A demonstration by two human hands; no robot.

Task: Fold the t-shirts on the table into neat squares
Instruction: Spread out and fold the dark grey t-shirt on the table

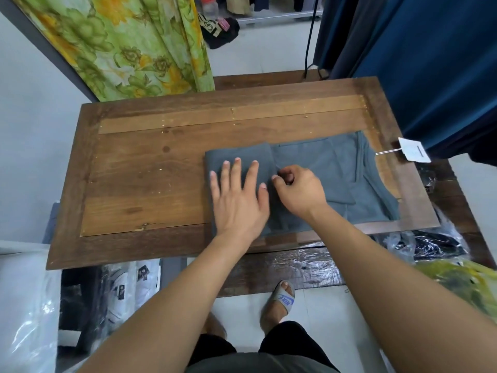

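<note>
Grey t-shirt (pixel 322 168) lies partly folded on the wooden table (pixel 150 179), centre-right of frame. Left hand (pixel 238 197) presses flat, fingers spread, on its folded left part. Right hand (pixel 300 191) pinches the fabric beside it.

Soft, even light fills the room. A small dark shadow sits under the left hand (pixel 236 195). The plastic wrap (pixel 295 262) shines. The table (pixel 148 170) edges bend, and corners look blurry.

Grey t-shirt (pixel 322 168), part-folded, flat
</note>
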